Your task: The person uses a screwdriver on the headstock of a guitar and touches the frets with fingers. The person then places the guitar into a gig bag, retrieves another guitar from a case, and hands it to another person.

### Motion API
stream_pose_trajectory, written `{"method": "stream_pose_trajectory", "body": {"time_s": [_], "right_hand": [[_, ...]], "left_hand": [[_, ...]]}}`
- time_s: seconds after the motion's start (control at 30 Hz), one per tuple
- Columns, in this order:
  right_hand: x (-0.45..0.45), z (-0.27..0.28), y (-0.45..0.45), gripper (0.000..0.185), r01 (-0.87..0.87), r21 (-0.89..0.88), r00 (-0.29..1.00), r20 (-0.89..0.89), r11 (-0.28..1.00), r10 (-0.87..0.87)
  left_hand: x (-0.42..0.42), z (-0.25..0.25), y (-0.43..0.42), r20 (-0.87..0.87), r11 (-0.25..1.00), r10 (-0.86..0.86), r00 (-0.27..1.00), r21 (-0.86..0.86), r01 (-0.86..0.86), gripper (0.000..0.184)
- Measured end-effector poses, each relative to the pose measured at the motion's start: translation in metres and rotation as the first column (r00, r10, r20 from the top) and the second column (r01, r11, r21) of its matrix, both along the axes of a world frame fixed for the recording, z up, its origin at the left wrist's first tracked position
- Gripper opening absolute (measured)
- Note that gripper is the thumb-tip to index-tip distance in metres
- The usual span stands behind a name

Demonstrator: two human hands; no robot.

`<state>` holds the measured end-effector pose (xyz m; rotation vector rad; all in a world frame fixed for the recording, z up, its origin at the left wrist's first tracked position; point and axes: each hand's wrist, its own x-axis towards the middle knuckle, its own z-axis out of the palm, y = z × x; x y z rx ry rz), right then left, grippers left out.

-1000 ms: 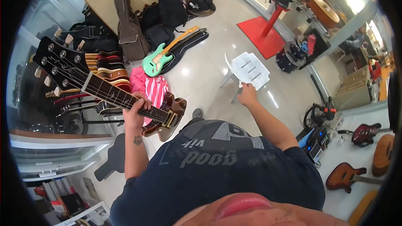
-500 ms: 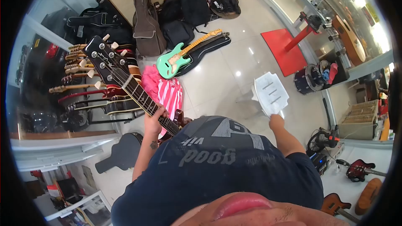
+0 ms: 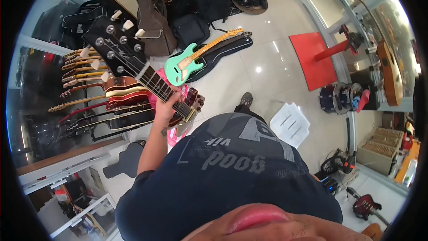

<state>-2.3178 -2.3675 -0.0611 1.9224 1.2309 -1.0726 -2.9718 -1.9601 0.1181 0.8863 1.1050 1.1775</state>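
Observation:
My left hand (image 3: 171, 101) is wrapped round the neck of a dark electric guitar (image 3: 158, 87), whose black headstock with pale tuning pegs points up and left. The guitar's brown body shows partly beside my shirt. My right hand is hidden behind my body. A white plastic stool (image 3: 290, 125) stands to the right, partly covered by my shirt. Beyond the held guitar a mint green electric guitar (image 3: 183, 64) lies on a black gig bag (image 3: 223, 56), near pink and striped cloth (image 3: 174, 136).
Guitars (image 3: 129, 93) fill a rack at the left, with a dark case (image 3: 125, 160) below. Bags (image 3: 151, 22) lean at the back. A red stand base (image 3: 314, 60), a small drum (image 3: 329, 99) and a dark red guitar (image 3: 366, 206) are at the right.
My right hand has left the stool's edge and gone out of view. The stool now sits nearer my body. One foot has come forward, and the view has shifted.

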Motion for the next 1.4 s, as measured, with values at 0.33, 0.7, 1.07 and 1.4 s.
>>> {"method": "stream_pose_trajectory", "body": {"time_s": [0.33,0.7,1.07,1.4], "right_hand": [[0.154,-0.088,0.44,0.037,0.117,0.36,0.965,-0.262,0.925,-0.02],[0.018,0.058,0.904,0.034,0.294,0.625,0.799,-0.576,0.723,0.173],[-0.075,0.316,1.092,0.061,0.311,0.839,0.387,-0.541,0.446,0.747],[0.037,0.325,1.312,0.022,0.711,0.562,0.369,-0.81,0.423,0.455]], "left_hand": [[0.104,0.031,0.173,0.019,0.987,0.087,0.996,0.131,-0.089,0.008],[0.196,0.003,0.393,0.073,0.975,0.198,0.977,0.089,-0.204,0.013],[0.395,0.051,0.658,-0.287,0.988,-0.016,0.958,0.144,0.059,0.017],[0.619,0.09,0.883,-0.317,0.916,0.3,0.9,0.358,-0.179,0.036]]}}
